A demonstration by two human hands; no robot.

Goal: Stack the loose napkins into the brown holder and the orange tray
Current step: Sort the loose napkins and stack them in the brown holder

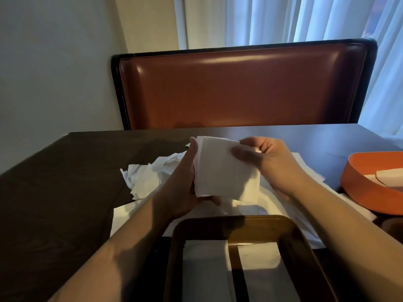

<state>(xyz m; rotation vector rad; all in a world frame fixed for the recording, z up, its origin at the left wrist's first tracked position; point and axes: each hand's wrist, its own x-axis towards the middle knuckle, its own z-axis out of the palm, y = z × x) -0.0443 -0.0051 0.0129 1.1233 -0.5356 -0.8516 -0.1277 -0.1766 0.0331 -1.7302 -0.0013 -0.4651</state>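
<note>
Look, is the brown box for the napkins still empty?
No, the brown holder already has two flat piles of white napkins lying side by side inside it.

Both hands raised, left (183,182) gripping, right (263,162) pinching

Dark table (65,182) bears loose napkins (148,177), brown holder (250,223), orange tray (357,184).

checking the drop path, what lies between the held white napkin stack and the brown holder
In the head view, loose white napkins lie on the dark table between the held white napkin stack and the brown holder.
</note>
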